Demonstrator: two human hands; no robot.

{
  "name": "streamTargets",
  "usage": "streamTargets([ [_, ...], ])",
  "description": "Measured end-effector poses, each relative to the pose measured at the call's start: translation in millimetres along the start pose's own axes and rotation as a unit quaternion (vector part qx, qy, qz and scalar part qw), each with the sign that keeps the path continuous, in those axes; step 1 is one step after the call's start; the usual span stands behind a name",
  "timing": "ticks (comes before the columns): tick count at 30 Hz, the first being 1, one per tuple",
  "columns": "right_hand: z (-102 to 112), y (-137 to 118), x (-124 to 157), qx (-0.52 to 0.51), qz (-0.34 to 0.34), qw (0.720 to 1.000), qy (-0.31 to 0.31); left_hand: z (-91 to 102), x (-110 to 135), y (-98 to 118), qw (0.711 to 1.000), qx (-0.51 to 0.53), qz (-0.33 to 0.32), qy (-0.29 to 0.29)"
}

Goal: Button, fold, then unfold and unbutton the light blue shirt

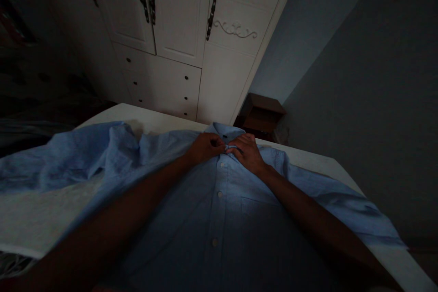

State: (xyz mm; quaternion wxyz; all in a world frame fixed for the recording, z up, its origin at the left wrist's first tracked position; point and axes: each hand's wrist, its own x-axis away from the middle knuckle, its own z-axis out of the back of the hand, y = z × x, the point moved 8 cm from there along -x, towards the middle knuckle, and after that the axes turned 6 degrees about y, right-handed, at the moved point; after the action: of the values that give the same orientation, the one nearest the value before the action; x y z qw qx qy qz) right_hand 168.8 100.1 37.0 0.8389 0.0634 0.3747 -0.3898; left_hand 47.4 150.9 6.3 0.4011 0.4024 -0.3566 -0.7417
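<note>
A light blue button-up shirt [219,210] lies front side up on a white table [160,121], its sleeves spread to both sides. My left hand [205,147] and my right hand [249,151] meet at the top of the button strip, just below the collar. Both hands have their fingers curled and pinched on the shirt fabric near the top button. A chest pocket shows to the right of the button row. My forearms cover part of the shirt's front.
A white wardrobe [178,32] with dark handles and small drawers stands behind the table. A brown wooden box [262,114] sits on the floor beside it. Grey wall on the right. Dark bedding shows at the far left.
</note>
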Motion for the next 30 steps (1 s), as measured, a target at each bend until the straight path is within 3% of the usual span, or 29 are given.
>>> streamTargets([
  [5,-2,2,0,-0.035,-0.003,0.999,-0.004,-4.9,-1,0,0.998,-0.006,0.019,-0.053],
  [13,-4,3,0,-0.089,0.011,0.993,-0.074,-12.5,1,-1,0.994,-0.01,-0.009,-0.105],
  [21,-9,-2,1,-0.039,0.042,0.995,-0.077,-15.4,3,2,0.992,-0.02,-0.039,-0.114],
  [30,-9,12,1,-0.123,-0.026,0.988,-0.085,-11.2,6,14,0.989,-0.094,-0.07,-0.084],
])
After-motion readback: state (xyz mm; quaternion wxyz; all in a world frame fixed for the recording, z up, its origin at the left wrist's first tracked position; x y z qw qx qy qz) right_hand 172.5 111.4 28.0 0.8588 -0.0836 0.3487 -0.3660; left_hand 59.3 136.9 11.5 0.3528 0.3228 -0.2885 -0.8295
